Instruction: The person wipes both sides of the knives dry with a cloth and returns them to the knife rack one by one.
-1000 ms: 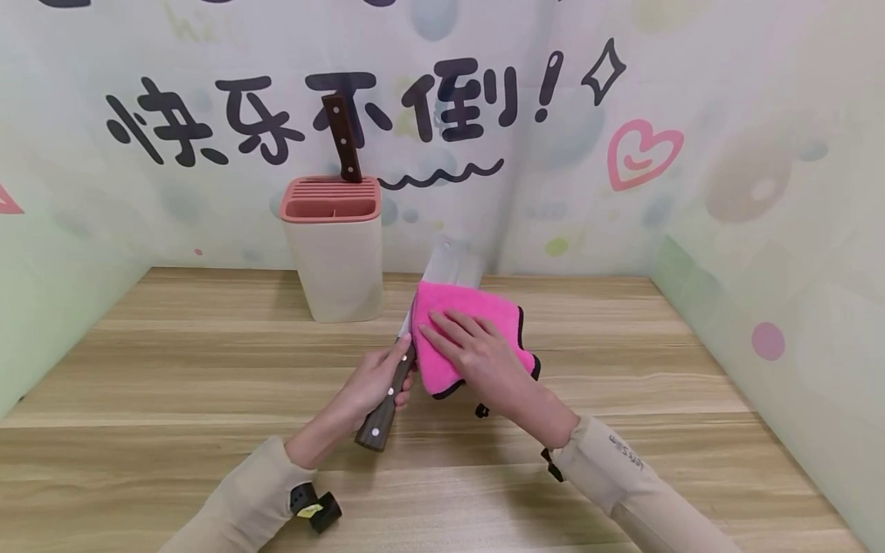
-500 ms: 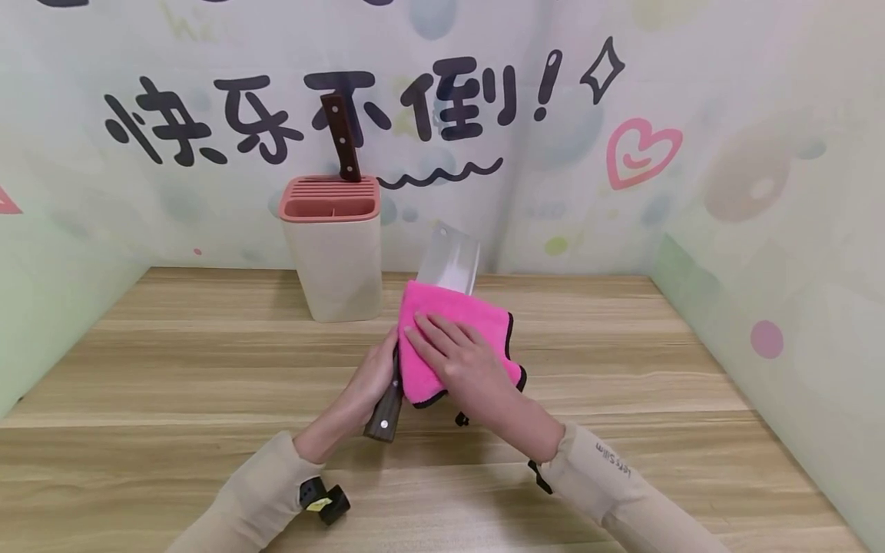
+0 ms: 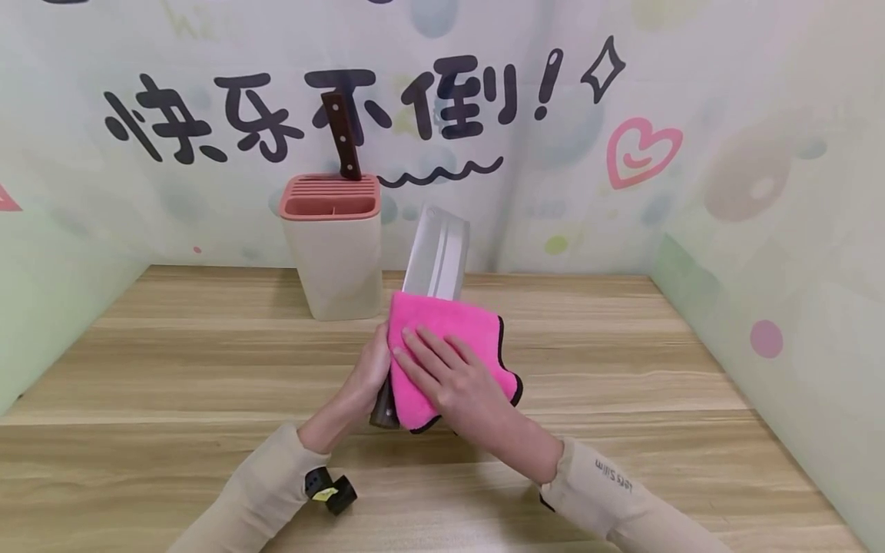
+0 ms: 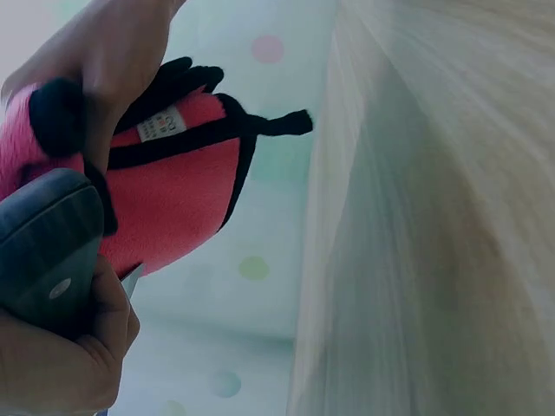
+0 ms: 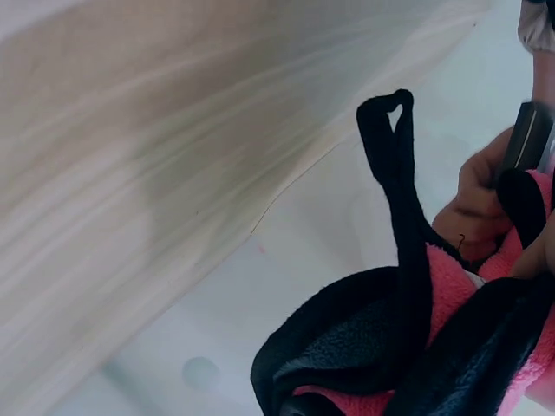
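Observation:
The wooden handle of a cleaver [image 3: 437, 250] is gripped by my left hand [image 3: 365, 370], its wide blade tilted up and away from me. Over the lower blade and part of the handle lies a pink cloth [image 3: 477, 326] with black edging. My right hand [image 3: 452, 376] holds this cloth, fingers laid along its top and pressing it against the blade. In the left wrist view, the right thumb shows on the underside of the cloth [image 4: 178, 208], and the left fingers wrap the handle [image 4: 56, 247]. The cloth hides the blade's near end.
Behind and left of the cleaver stands a white knife block [image 3: 339, 269] with a pink slotted top. A brown-handled knife [image 3: 342, 137] is upright in it. The wooden table [image 3: 588, 322] meets a printed backdrop [image 3: 539, 200] at the rear and pale side walls.
The cloth and right hand have slid down the blade toward the handle and slightly left, uncovering more blade. The cleaver has tilted upward and turned more upright in view.

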Available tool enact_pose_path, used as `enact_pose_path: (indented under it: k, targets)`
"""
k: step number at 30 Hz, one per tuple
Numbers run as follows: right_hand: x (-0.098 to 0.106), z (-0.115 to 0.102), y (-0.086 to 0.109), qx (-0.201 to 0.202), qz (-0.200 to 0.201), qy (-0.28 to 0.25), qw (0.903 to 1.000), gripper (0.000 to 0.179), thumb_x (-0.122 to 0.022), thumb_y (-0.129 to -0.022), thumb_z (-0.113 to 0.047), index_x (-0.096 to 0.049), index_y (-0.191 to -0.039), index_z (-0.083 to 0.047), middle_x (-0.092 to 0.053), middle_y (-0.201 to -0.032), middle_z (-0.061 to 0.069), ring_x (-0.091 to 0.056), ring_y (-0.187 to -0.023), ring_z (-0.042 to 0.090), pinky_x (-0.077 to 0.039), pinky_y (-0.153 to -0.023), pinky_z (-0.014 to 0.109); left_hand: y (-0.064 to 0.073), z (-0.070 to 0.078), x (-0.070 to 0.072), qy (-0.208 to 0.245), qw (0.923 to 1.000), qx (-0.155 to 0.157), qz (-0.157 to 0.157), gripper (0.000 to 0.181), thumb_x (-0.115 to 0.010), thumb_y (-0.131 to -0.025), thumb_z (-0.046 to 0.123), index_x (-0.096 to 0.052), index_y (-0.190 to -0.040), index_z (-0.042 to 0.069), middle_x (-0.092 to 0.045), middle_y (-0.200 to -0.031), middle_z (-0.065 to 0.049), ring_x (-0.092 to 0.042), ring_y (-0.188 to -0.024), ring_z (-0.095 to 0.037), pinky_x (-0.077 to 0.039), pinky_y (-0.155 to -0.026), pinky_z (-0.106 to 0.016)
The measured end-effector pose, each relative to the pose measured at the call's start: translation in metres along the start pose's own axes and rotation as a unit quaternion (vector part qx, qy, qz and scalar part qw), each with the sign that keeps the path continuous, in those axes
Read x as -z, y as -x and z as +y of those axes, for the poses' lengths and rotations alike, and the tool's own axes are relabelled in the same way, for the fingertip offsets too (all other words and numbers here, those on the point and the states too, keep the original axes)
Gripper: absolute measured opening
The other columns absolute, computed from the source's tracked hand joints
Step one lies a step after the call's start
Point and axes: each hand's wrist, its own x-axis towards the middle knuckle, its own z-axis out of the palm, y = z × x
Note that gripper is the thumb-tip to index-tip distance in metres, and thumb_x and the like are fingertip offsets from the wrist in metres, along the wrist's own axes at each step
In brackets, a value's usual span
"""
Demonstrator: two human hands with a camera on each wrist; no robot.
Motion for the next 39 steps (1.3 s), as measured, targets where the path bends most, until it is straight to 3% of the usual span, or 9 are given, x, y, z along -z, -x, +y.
enact_pose_path:
  k: [4,8,15,23,30,33,39]
  targets:
    - [0.000,-0.003,0.003,0.007,0.011,-0.018,0.9997,0.037,-0.042,-0.089,-0.001,-0.050,-0.125,-0.007,-0.045,-0.131,0.013,-0.039,-0.124,0.026,-0.038,-0.097,0.039,-0.001,0.003,-0.001,0.021,0.9997,0.009,0.000,0.048,-0.015,-0.097,0.037,-0.049,-0.103,0.004,-0.049,-0.079,-0.003,-0.050,-0.066,-0.009,-0.044,-0.063,-0.023]
    - [0.001,-0.006,0.007,0.018,0.027,-0.017,0.9993,0.041,-0.022,-0.096,-0.004,-0.053,-0.122,-0.008,-0.049,-0.128,0.012,-0.041,-0.122,0.027,-0.038,-0.097,0.039,-0.003,0.005,-0.002,0.036,0.9992,0.017,-0.003,0.049,-0.016,-0.097,0.038,-0.050,-0.104,0.003,-0.050,-0.079,-0.002,-0.050,-0.066,-0.009,-0.044,-0.062,-0.023]
    - [0.005,-0.010,0.016,0.052,0.042,-0.028,0.9974,0.037,-0.032,-0.092,-0.003,-0.056,-0.120,-0.010,-0.050,-0.126,0.013,-0.042,-0.120,0.030,-0.039,-0.096,0.040,-0.006,0.007,-0.003,0.094,0.9952,0.028,-0.010,0.040,-0.022,-0.097,0.033,-0.050,-0.092,0.005,-0.052,-0.067,0.004,-0.051,-0.058,-0.006,-0.044,-0.057,-0.018]
    - [0.008,-0.011,0.022,0.105,0.063,0.018,0.9923,0.040,-0.032,-0.091,-0.001,-0.058,-0.118,-0.014,-0.051,-0.125,0.011,-0.045,-0.116,0.032,-0.042,-0.092,0.040,-0.007,0.012,-0.001,0.134,0.9886,0.046,-0.050,0.041,-0.021,-0.097,0.034,-0.043,-0.105,0.001,-0.053,-0.070,0.006,-0.052,-0.056,-0.003,-0.044,-0.053,-0.015]
    - [0.010,-0.014,0.024,0.139,0.077,0.047,0.9861,0.042,-0.028,-0.093,-0.002,-0.058,-0.118,-0.016,-0.054,-0.122,0.010,-0.048,-0.114,0.030,-0.045,-0.087,0.038,-0.004,0.019,-0.003,0.213,0.9716,0.060,-0.084,0.038,-0.015,-0.097,0.032,-0.039,-0.096,0.002,-0.049,-0.071,0.004,-0.049,-0.061,-0.001,-0.043,-0.057,-0.013]
    - [0.011,-0.014,0.023,0.136,0.072,0.054,0.9866,0.042,-0.028,-0.092,-0.003,-0.059,-0.118,-0.017,-0.054,-0.122,0.009,-0.050,-0.111,0.030,-0.047,-0.083,0.038,-0.004,0.018,-0.003,0.210,0.9724,0.061,-0.082,0.038,-0.015,-0.097,0.032,-0.039,-0.097,0.002,-0.049,-0.073,0.003,-0.049,-0.061,-0.002,-0.043,-0.057,-0.013]
    - [0.012,-0.011,0.021,0.119,0.056,0.053,0.9899,0.044,-0.027,-0.092,-0.003,-0.059,-0.118,-0.018,-0.054,-0.122,0.006,-0.053,-0.105,0.028,-0.048,-0.074,0.035,-0.005,0.013,-0.001,0.159,0.9840,0.044,-0.067,0.040,-0.017,-0.095,0.032,-0.043,-0.100,0.002,-0.051,-0.076,0.003,-0.049,-0.059,-0.005,-0.042,-0.052,-0.014]
